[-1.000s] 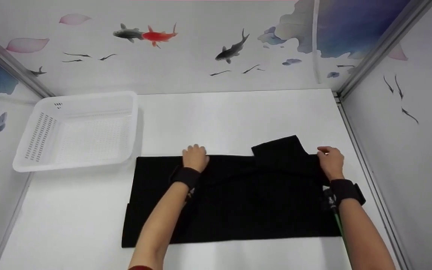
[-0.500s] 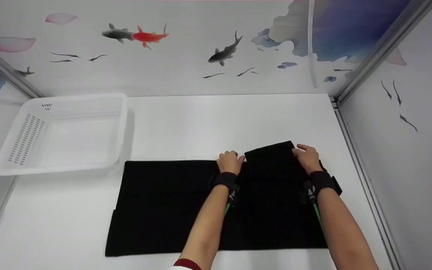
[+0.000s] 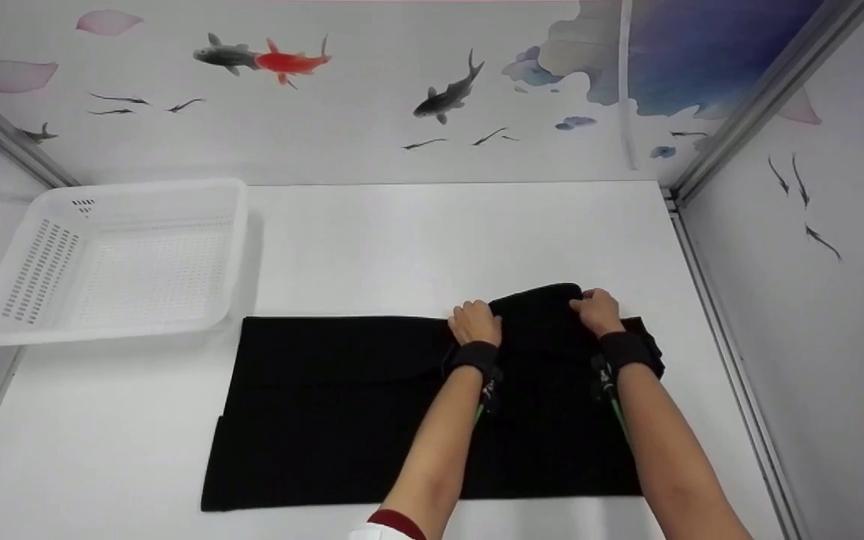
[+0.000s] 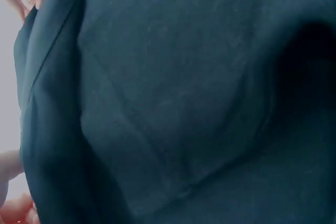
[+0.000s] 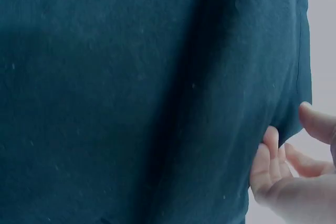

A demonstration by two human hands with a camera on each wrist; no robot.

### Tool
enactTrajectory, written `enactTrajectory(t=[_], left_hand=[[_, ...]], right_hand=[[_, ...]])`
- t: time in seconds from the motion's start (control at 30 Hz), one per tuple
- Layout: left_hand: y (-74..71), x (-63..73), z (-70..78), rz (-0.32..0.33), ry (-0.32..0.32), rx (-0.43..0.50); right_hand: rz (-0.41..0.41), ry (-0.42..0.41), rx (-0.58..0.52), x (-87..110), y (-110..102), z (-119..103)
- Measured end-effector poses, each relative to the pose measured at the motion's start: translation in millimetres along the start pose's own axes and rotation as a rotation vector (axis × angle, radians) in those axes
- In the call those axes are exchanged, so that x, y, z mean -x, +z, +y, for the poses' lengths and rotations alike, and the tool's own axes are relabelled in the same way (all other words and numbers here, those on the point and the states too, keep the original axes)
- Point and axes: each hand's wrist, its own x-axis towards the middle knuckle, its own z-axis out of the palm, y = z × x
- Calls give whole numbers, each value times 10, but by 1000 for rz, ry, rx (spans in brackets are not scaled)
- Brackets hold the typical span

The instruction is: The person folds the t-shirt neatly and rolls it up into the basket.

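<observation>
Head view, with twelve o'clock at the far wall and the dial centred on the cloth: at ten o'clock, a white slotted basket stands on the tabletop, apart from the cloth, perhaps so the hands have room. The black folded cloth lies flat in the middle, its long side running from nine to three. At one o'clock the left hand has its fingers curled over the far edge, a closed grip on the cloth there; how firmly it pinches cannot be told. Between one and two, a flap juts past that edge, its top rounded rather than flat. At two o'clock the right hand pinches the flap's right corner between thumb and fingers, a nearly closed grip. Holding both sides likely keeps the flap under control and its layers from slipping
</observation>
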Motion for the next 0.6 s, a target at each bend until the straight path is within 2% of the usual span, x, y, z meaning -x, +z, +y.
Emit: enactTrajectory(t=[0.1, 0.17, 0.23, 0.33, 0.43, 0.53, 0.6], left_hand=[[-26, 30, -9, 20, 30, 5], [-51, 40, -27, 39, 57, 60], [-88, 46, -48, 41, 87, 158], [-159, 57, -62, 9, 130, 365], [-248, 102, -74, -45, 171, 549], [-338, 197, -114, -92, 238, 667], [-382, 279, -155, -133, 296, 697]], right_hand=[[-6, 81, -3, 395, -58, -490], [29, 61, -17, 616, -95, -716], [73, 45, -65, 781, -134, -865], [125, 18, -171, 951, -215, -949], [172, 11, -253, 1094, -299, -924], [166, -3, -295, 1314, -361, -861], [131, 0, -306, 1494, -373, -795]])
